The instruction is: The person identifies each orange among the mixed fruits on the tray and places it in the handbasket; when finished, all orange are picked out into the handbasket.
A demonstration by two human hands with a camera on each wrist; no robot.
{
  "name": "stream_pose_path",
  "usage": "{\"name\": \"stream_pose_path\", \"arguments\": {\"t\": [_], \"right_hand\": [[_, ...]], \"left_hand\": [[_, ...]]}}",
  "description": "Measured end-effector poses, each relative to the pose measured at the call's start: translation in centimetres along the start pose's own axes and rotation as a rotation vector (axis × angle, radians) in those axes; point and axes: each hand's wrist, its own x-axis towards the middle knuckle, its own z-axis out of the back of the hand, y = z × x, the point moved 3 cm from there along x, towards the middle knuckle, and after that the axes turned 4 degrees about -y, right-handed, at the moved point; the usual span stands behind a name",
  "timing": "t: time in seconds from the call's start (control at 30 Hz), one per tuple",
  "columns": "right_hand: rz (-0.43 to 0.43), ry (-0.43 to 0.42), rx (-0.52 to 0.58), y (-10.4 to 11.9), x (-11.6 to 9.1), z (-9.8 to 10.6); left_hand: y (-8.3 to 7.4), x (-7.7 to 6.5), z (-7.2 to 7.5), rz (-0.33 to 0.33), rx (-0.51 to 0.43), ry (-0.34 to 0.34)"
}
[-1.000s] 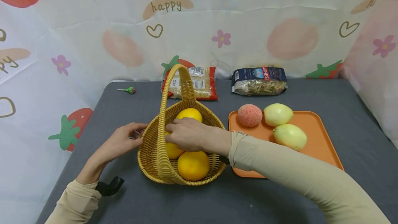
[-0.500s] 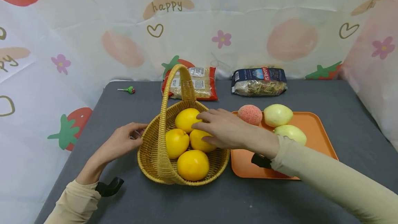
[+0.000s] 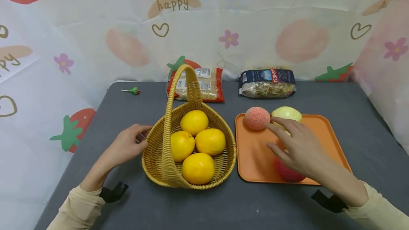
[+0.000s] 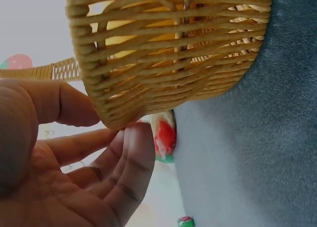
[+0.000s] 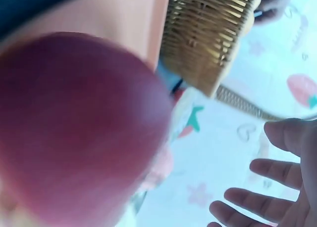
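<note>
My left hand [image 3: 126,144] is at the left rim of a wicker basket [image 3: 153,178], thumb and fingers lightly pinching it, as the left wrist view shows. Inside the basket lie several round yellow fruits [image 3: 198,169]. Over an orange tray [image 3: 252,166] my right hand [image 3: 303,152] hovers with its fingers spread, holding nothing. Below that hand a dark red fruit [image 3: 287,173] shows on the tray, partly covered by it; it looms large and blurred in the right wrist view. A pink, rough-skinned round fruit [image 3: 257,118] and a pale green fruit [image 3: 285,112] sit at the tray's back.
Behind the basket lies a red-edged food packet [image 3: 207,84]. To its right is a dark blue pasta bag [image 3: 267,83]. A green-topped lollipop [image 3: 134,91] rests at the back left of the grey table [image 3: 220,212]. A printed cloth [image 3: 204,20] hangs behind.
My right hand has left the yellow fruits in the basket and moved right, over the tray. The fruit it covered in the basket now shows fully. My left hand has stayed at the rim.
</note>
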Motion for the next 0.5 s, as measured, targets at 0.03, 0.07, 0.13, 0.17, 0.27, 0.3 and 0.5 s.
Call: {"name": "stream_pose_path", "arguments": {"t": [0.03, 0.07, 0.13, 0.17, 0.27, 0.3, 0.5], "right_hand": [[-0.024, -0.009, 0.009, -0.3, -0.6, 0.3], [-0.049, -0.015, 0.015, -0.7, -1.1, 0.6], [-0.091, -0.016, 0.013, -1.2, -2.1, 1.1], [-0.109, -0.012, 0.004, -1.4, -2.5, 1.3], [-0.134, -0.008, -0.031, -1.8, -3.3, 1.5], [-0.139, -0.011, -0.041, -1.8, -3.6, 1.5], [-0.125, -0.055, -0.075, -1.9, -4.3, 1.3]], "left_hand": [[-0.1, -0.1, 0.0, -0.008, 0.011, -0.015], [-0.3, -0.2, -0.1, -0.012, 0.026, -0.032], [-0.7, -0.4, -0.1, -0.03, 0.059, -0.077], [-1.0, -0.5, -0.2, -0.042, 0.079, -0.105], [-1.9, -1.0, -0.2, -0.109, 0.172, -0.217], [-2.2, -1.2, -0.3, -0.144, 0.21, -0.264], [-3.7, -2.1, -0.2, -0.315, 0.422, -0.523]]}}
